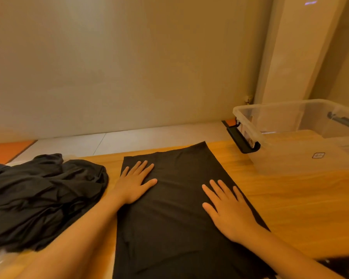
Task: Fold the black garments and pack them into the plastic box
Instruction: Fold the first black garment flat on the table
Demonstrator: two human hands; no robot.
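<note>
Head view:

- The garment [175,198] lies flat on the table [290,208] as a long black rectangle. Its far edge points at the wall [129,67] and its near end runs out of the bottom of the frame.
- The left hand [136,182] rests palm down on the garment's far left corner. The fingers are straight and slightly fanned and the thumb is stretched toward the garment's middle. The wrist crosses the garment's left edge.
- The right hand [228,210] lies palm down on the garment's right half, nearer than the left hand. The fingers are straight and spread, and nothing is pinched.
- The pile [42,196] of crumpled black cloth sits on the table just left of the garment, not touching it. The left forearm passes between the two.
- The box [280,158], clear plastic and lidless, stands on the table to the garment's far right, apart from it.
- A black latch [242,140] hangs on the box end that faces the garment.
</note>
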